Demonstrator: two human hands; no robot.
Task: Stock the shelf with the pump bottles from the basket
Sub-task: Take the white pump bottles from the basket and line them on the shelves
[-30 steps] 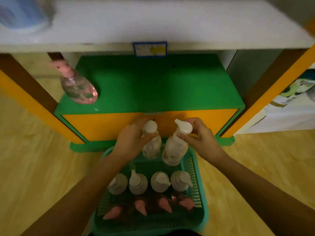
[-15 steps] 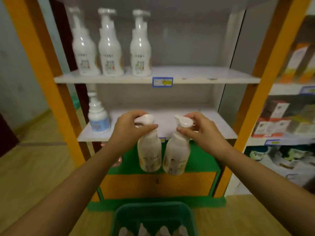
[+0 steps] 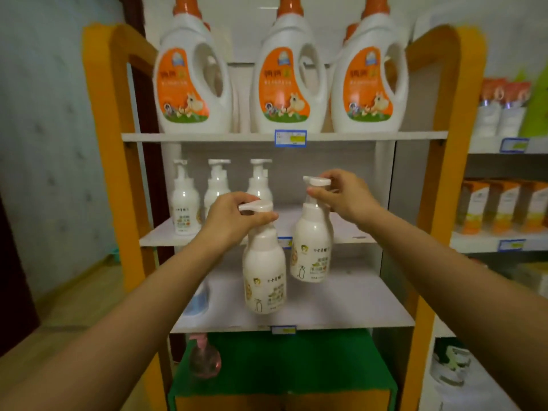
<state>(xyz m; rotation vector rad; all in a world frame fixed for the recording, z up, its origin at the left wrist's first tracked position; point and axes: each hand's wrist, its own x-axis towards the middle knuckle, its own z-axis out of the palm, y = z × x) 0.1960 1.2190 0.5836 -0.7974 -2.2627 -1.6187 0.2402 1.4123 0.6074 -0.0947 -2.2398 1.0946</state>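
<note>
Raised higher, your left hand (image 3: pixel 228 221) grips one pump bottle (image 3: pixel 264 274) and your right hand (image 3: pixel 347 197) pinches a second bottle (image 3: pixel 311 247) by its pump, before the middle shelf (image 3: pixel 353 232). Already shelved: three bottles (image 3: pixel 218 185); these two remain.

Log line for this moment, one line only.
left hand grips left bottle by pump | right hand grips right bottle by pump | both in air before middle shelf | three bottles stand there

I see dim, soft indoor light; motion blur smears the jugs (image 3: pixel 284 84) and shelf (image 3: pixel 341 301), wide-angle distortion bows the edges, the base (image 3: pixel 281 366) lies shadowed.
</note>
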